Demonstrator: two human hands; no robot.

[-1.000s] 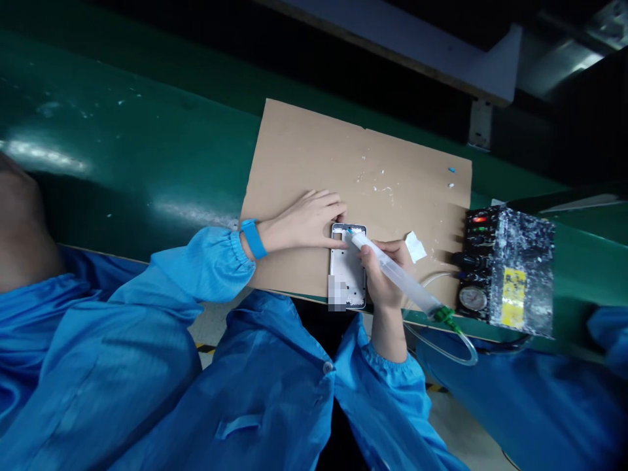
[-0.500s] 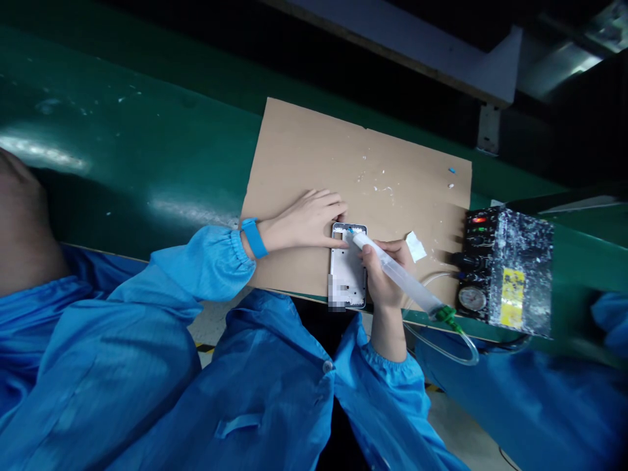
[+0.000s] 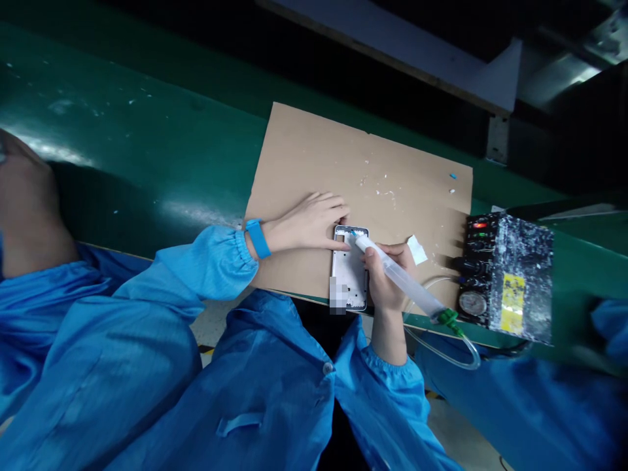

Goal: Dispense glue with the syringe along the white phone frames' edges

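A pale phone frame (image 3: 350,275) lies at the near edge of a cardboard sheet (image 3: 304,154), with a pixelated patch over its lower left. My left hand (image 3: 314,222) holds the frame's upper left: the thumb lies across its side and the bent fingers are by the top corner. Gripped in my right hand (image 3: 387,278) is a translucent dispensing syringe (image 3: 405,278), tilted, with its blue tip at the inside of the frame's top edge. A green cap (image 3: 447,318) closes the syringe's rear end, and a clear tube (image 3: 473,356) runs from it.
To the right stands a paint-spotted control box (image 3: 510,278) with a gauge and a red display. A white paper scrap (image 3: 417,249) and small bits lie on the cardboard, on a green table (image 3: 161,144). Another person's arm (image 3: 32,209) is at the left, blue clothing at the right.
The view has shifted slightly, so the table items appear a little lower. The syringe tip stays near the frame's top edge. The other person's arm at the left has come slightly further into view.
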